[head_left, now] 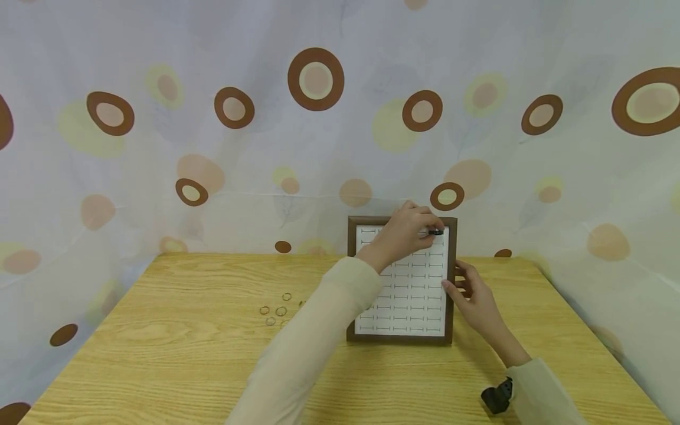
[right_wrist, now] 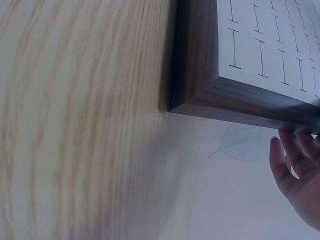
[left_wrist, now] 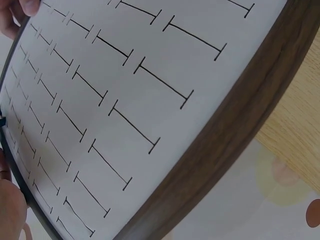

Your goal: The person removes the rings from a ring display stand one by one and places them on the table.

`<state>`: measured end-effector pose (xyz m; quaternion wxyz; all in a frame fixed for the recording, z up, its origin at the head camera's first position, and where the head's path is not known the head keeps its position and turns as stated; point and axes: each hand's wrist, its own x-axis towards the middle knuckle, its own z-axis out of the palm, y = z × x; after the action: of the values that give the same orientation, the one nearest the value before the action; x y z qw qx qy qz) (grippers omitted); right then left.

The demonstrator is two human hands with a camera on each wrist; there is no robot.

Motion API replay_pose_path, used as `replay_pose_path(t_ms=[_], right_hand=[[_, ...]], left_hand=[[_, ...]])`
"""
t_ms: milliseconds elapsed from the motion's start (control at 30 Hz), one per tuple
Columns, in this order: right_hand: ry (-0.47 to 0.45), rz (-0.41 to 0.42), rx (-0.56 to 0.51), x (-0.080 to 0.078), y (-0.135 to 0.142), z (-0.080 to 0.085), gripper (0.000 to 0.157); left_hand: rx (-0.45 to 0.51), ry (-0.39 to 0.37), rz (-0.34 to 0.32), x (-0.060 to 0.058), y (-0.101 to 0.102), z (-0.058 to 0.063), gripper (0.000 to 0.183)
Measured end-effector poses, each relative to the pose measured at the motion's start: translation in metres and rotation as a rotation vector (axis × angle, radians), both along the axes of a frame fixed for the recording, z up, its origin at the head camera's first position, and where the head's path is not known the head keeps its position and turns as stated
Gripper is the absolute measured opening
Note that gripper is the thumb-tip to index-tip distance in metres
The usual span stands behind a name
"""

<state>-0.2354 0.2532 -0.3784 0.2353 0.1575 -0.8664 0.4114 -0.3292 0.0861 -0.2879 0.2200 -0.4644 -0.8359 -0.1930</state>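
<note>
A ring display board [head_left: 401, 286] with a brown wooden frame and rows of I-shaped slits in its white face stands upright on the table. My left hand [head_left: 406, 231] is at its upper right part and pinches a small black ring [head_left: 436, 232] against or just before the white face; contact is unclear. In the left wrist view, fingers of my left hand [left_wrist: 11, 210] show at the left edge. My right hand [head_left: 475, 301] holds the frame's right side, thumb in front and fingers behind. Those fingers [right_wrist: 295, 160] also show in the right wrist view.
Several thin metal rings [head_left: 280, 311] lie on the wooden table [head_left: 175, 354] left of the board, some partly hidden by my left sleeve. A patterned cloth [head_left: 356, 130] hangs behind the table. A black wrist device [head_left: 497, 396] sits at my right cuff.
</note>
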Motion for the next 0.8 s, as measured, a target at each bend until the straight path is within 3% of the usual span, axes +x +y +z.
replay_pose_path(t_ms=[467, 800], right_hand=[[-0.004, 0.0, 0.003, -0.001, 0.0, 0.0, 0.044], [-0.014, 0.004, -0.002, -0.021, 0.016, -0.026, 0.049]], left_hand=[[0.0, -0.028, -0.051, 0.0, -0.006, 0.004, 0.019], [0.005, -0.021, -0.09, 0.001, -0.014, 0.016, 0.02]])
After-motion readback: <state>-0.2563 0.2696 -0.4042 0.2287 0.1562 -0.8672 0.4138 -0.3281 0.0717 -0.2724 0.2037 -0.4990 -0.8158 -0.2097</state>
